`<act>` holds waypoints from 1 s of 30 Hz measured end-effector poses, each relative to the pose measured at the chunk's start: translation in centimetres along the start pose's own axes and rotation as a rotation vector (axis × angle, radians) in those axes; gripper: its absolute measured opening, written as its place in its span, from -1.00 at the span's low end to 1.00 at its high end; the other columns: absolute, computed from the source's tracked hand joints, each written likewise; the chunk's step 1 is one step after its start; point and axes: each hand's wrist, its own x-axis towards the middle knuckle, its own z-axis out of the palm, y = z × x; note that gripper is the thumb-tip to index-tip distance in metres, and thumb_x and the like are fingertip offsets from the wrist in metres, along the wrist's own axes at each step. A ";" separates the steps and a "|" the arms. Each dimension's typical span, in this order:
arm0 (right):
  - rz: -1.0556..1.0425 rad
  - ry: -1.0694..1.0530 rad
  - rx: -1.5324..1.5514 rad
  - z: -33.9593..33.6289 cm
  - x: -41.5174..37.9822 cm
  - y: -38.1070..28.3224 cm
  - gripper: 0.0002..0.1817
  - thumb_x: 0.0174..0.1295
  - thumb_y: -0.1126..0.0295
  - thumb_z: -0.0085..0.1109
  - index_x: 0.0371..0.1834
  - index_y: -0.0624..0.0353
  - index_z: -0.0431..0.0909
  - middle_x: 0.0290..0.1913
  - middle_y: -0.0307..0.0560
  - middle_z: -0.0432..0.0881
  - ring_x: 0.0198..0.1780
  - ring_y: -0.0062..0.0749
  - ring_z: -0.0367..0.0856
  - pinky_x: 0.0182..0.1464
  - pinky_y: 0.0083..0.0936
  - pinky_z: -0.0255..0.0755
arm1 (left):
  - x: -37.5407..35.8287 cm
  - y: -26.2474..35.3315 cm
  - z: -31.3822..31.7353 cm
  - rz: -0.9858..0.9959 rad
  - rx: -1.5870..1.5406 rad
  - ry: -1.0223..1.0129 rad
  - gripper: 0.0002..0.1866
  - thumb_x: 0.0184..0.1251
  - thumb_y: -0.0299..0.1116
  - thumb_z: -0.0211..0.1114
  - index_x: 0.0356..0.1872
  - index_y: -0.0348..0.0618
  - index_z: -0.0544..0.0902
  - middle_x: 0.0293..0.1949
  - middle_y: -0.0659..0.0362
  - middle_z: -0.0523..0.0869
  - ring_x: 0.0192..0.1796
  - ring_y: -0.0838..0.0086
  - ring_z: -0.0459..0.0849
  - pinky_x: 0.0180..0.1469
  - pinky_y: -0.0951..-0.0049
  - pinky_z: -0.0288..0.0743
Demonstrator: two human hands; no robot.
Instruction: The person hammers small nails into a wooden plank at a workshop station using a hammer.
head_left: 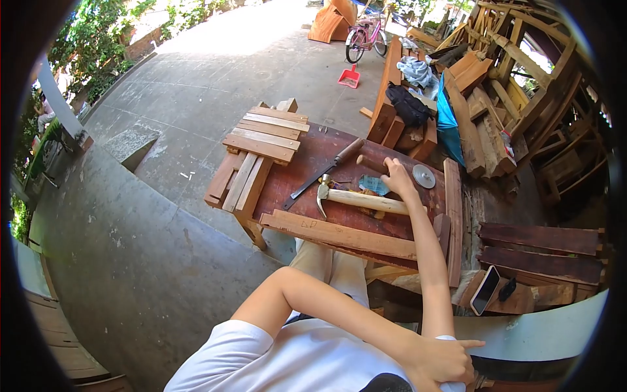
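Observation:
Over the reddish-brown table (313, 140), my right hand (396, 178) has its fingers closed round the end of a short wooden handle (372, 163). Just left of that lies a saw-like tool with a long dark blade and wooden handle (348, 151). A claw hammer (366, 200) rests below my right hand, its head to the left. Beside the hand are a teal packet (373, 185) and a round grey disc (424, 176). My left hand (444, 360) crosses my body and grips the right sleeve (453, 387), one finger stretched out.
Wooden slats (268, 134) are stacked at the table's left end. Long planks (346, 236) line its near edge. At the right are a phone (484, 290), dark boards (542, 238), a black bag (408, 104) and piled timber. A red dustpan (349, 77) and a bicycle (367, 38) stand behind.

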 end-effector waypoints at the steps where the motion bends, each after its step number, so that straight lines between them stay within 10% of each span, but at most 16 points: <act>1: -0.069 0.069 0.031 -0.5 0.1 0.0 -0.56 0.10 0.44 0.31 0.08 0.21 0.48 0.01 0.25 0.53 0.13 0.26 0.56 0.15 -0.02 0.51 | 0.0 0.0 0.2 0.022 0.035 0.003 -0.22 0.42 0.34 0.12 -0.23 -0.41 0.70 -0.24 -0.13 0.78 -0.04 -0.03 0.76 0.46 -0.39 0.10; 8: -0.369 0.655 0.226 -6.6 -0.6 -3.9 -0.50 0.17 0.53 0.20 0.21 0.45 0.44 0.00 0.33 0.52 0.12 0.25 0.55 0.18 -0.17 0.44 | -0.8 0.2 1.3 0.058 0.080 0.124 -0.11 0.30 0.48 0.13 -0.17 -0.42 0.68 -0.24 -0.14 0.78 -0.07 0.00 0.78 0.47 -0.37 0.14; 10: -0.273 0.623 0.328 -8.6 -2.2 -5.4 -0.49 0.15 0.56 0.20 0.22 0.44 0.46 0.03 0.31 0.57 0.17 0.16 0.57 0.22 -0.20 0.44 | -1.4 0.0 1.4 0.017 0.196 -0.040 -0.46 0.39 0.05 0.28 -0.09 -0.38 0.59 -0.14 -0.06 0.65 0.03 0.03 0.64 0.51 -0.25 0.10; 13: -0.200 0.450 0.592 -13.1 -7.7 -10.3 -0.56 0.14 0.59 0.18 0.14 0.43 0.49 -0.03 0.20 0.59 0.09 0.03 0.59 0.20 -0.26 0.44 | -4.1 -0.2 0.4 -0.003 0.112 0.054 -0.36 0.37 0.21 0.22 -0.16 -0.35 0.59 -0.21 -0.04 0.65 0.00 0.03 0.65 0.55 -0.36 -0.12; 15: -0.238 0.447 0.591 -13.2 -11.1 -9.9 -0.61 0.13 0.60 0.17 0.07 0.39 0.48 -0.09 0.12 0.57 0.00 -0.06 0.57 0.13 -0.30 0.44 | -7.0 0.4 -2.9 -0.031 0.222 0.186 -0.46 0.47 0.02 0.26 -0.01 -0.41 0.59 0.03 -0.09 0.66 0.17 0.07 0.64 0.44 -0.19 0.28; 22: -0.289 0.306 0.842 -10.5 -22.3 -9.9 -0.75 0.12 0.61 0.13 -0.11 0.19 0.47 -0.18 -0.05 0.46 -0.19 -0.34 0.46 -0.03 -0.41 0.39 | -23.9 2.3 -10.7 -0.916 1.046 0.638 -0.14 -0.09 -0.16 0.70 0.31 -0.11 0.51 0.36 0.03 0.50 0.40 0.04 0.44 0.45 -0.04 0.27; 25: -0.082 0.286 0.890 -8.9 -25.3 -9.7 -0.77 0.11 0.58 0.14 -0.15 0.17 0.45 -0.18 -0.10 0.41 -0.20 -0.39 0.38 -0.02 -0.49 0.31 | -31.0 3.9 -11.8 -1.336 1.308 0.478 -0.05 -0.09 -0.11 0.69 0.40 -0.07 0.41 0.44 0.00 0.40 0.55 0.02 0.26 0.60 -0.03 0.07; 30: 0.018 0.244 1.109 -6.5 -29.1 -10.1 -0.71 0.11 0.60 0.13 -0.09 0.14 0.44 -0.11 -0.10 0.39 -0.12 -0.40 0.36 0.06 -0.44 0.29 | -38.1 4.6 -13.3 -1.375 1.134 0.322 0.00 -0.05 -0.10 0.67 0.47 0.03 0.33 0.52 -0.01 0.31 0.60 0.02 0.18 0.62 -0.16 -0.07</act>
